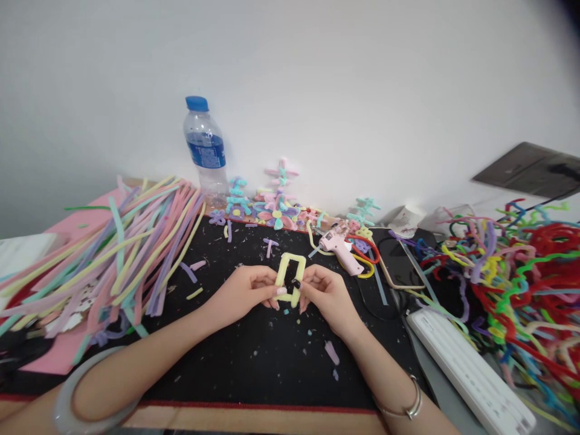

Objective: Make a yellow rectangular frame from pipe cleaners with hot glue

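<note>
A pale yellow pipe cleaner point(293, 258), bent into an upright rectangular frame, is held between both hands above the black mat. My left hand point(247, 289) pinches its lower left side, thumb in front. My right hand point(327, 297) is closed on its lower right side, where one end of the strip points down past the bottom edge. Dark nails show on my right hand inside the frame. Beyond the hands lie a small purple pipe cleaner cross point(270, 246) and a pink glue gun point(341, 251).
Pastel pipe cleaners point(136, 248) are heaped at left, bright tangled ones point(534, 272) at right. A water bottle point(206, 151) and finished pipe cleaner flowers point(277, 214) stand along the wall. A white power strip point(466, 368) and a phone point(399, 263) are at right. Scraps litter the mat point(235, 374).
</note>
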`<state>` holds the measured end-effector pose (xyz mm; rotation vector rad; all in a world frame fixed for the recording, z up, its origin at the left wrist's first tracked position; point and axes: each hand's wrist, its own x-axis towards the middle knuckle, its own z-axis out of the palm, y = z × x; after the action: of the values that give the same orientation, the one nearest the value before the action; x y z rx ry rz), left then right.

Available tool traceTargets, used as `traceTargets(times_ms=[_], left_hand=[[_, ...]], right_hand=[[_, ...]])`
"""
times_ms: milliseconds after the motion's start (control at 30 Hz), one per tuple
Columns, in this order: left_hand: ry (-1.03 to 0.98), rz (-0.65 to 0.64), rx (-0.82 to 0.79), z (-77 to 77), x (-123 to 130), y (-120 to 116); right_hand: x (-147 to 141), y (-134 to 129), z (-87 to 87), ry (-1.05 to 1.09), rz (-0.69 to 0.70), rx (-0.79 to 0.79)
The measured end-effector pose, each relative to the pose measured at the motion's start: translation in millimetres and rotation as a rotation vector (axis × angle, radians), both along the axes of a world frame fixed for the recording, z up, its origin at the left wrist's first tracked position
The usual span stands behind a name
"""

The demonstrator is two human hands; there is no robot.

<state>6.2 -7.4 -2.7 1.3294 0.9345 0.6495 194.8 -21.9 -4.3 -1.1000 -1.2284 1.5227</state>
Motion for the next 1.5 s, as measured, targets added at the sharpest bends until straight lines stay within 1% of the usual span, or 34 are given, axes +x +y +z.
traceTargets(times_ms=[200,400,733,833,967,1033,1233,1367,1500], left_hand=[[-0.022,-0.002,-0.05,-1.8,0.0,1.0],[-0.033,0.005,-0.1,1.0,0.2,0.1],[-0.006,0.003,-0.038,-1.6,-0.8,1.1],[-0.001,0.002,-0.024,-0.8,-0.5,1.1],[0.01,0.015,-0.034,-0.3,-0.6,0.9],[0.018,0.018,-0.032,0.2,-0.7,0.8],[-0.014,-0.012,-0.05,2.7,0.3,-0.2],[-0.034,-0.042,-0.066,2.9,1.5,-1.4],[-0.038,-0.034,-0.075,2.1,2.1,-1.7]], right_hand=[[-0.1,-0.2,0.3,0.008,0.003,-0.002],[0.4,-0.2,-0.1,0.012,0.001,0.003],[0.3,0.3,2.8,0.015,-0.009,0.003],[1.9,1.6,1.7,0.053,-0.035,0.02],[5.6,3.8,0.7,0.093,-0.118,0.042],[6.4,4.3,0.6,0.096,-0.138,0.032],[2.7,2.4,0.5,0.09,-0.062,-0.021],[1.2,1.8,0.1,0.086,-0.07,-0.019],[1.6,1.7,-1.2,0.09,-0.043,-0.027]])
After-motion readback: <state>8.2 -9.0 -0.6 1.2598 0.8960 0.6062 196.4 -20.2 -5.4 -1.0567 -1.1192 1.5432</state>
